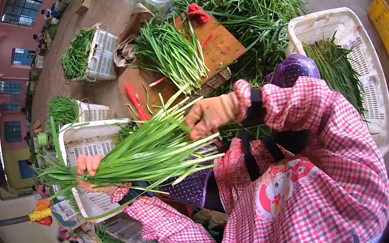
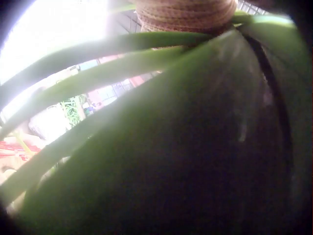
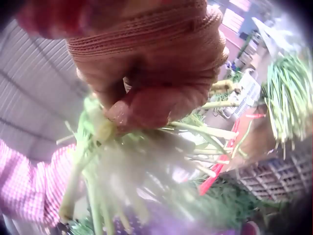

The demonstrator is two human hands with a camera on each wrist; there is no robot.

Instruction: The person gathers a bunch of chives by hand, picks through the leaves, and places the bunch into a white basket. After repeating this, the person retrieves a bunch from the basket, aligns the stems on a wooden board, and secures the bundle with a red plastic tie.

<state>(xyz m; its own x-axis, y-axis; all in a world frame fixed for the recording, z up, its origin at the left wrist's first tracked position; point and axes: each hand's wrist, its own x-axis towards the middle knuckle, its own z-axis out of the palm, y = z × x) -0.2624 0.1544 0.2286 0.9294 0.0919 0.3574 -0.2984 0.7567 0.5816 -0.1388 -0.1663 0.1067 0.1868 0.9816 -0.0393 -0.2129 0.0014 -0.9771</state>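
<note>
A bunch of garlic chives point(image 1: 145, 160) stretches across the head view, its pale stem ends to the right. My left hand point(image 1: 92, 172) grips the bunch by its leafy end, fingers curled round it. Long leaves point(image 2: 146, 147) fill most of the left wrist view, below a knit-gloved part of the hand. Over the stem ends, my right hand point(image 1: 213, 115) has its fingers bent; in the right wrist view its thumb and finger pinch a pale stalk point(image 3: 105, 131). The other stems point(image 3: 142, 166) fan out blurred beneath that hand.
A trimmed bundle point(image 1: 171, 55) lies on a wooden board point(image 1: 223, 44) with red strips point(image 1: 136, 102). Behind it rises a heap of loose greens point(image 1: 252, 1). White baskets stand at the left point(image 1: 92, 130) and right point(image 1: 370, 78); a yellow crate point(image 1: 387, 32) is farther right.
</note>
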